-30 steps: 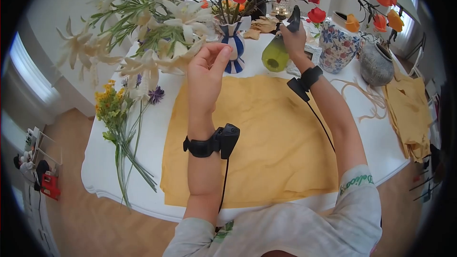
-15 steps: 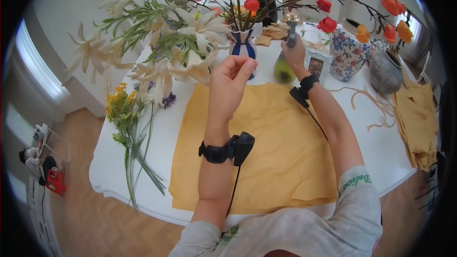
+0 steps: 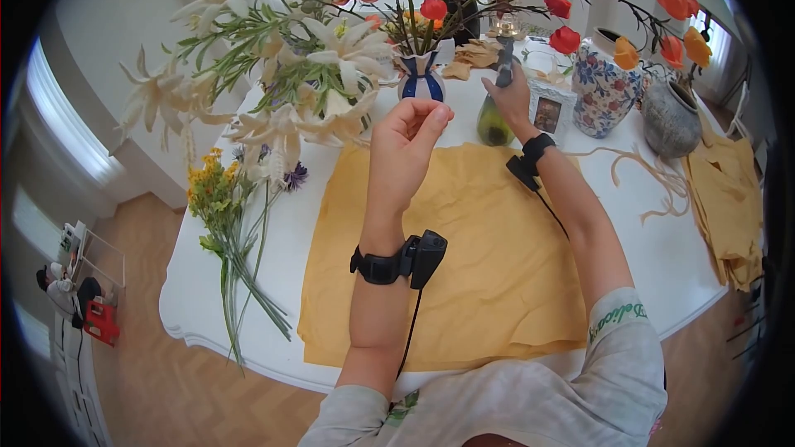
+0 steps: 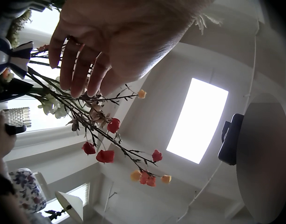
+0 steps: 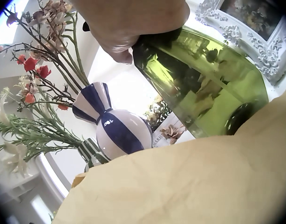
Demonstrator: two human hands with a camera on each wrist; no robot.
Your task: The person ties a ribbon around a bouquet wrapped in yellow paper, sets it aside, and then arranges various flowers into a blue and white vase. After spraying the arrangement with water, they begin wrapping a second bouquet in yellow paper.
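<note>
The left hand [image 3: 406, 149] is raised above the yellow paper [image 3: 464, 257], its fingers loosely bent in the head view; in the left wrist view the same hand [image 4: 110, 46] shows relaxed fingers and nothing held. Behind it stands a blue-and-white striped vase [image 3: 421, 83]. The right hand [image 3: 509, 99] grips the dark top of a green glass bottle [image 3: 494, 126] at the far edge of the paper. Through the right wrist view, the green bottle [image 5: 213, 84] appears tilted beneath the hand [image 5: 133, 23], with paper in front; whether its base touches the table cannot be told.
White flowers [image 3: 348, 50] spread at left, above a bunch of yellow and purple stems [image 3: 240, 257]. Right of the bottle are a white picture frame [image 3: 550, 112], a floral vase [image 3: 604, 87] and a grey vase [image 3: 671, 120]. Red-flowered branches [image 3: 559, 7] arch overhead. Folded cloth or paper [image 3: 729, 207] hangs right.
The head view has shifted. My left hand has moved slightly right, away from the white flowers. The green bottle shows less of its underside, still gripped by my right hand.
</note>
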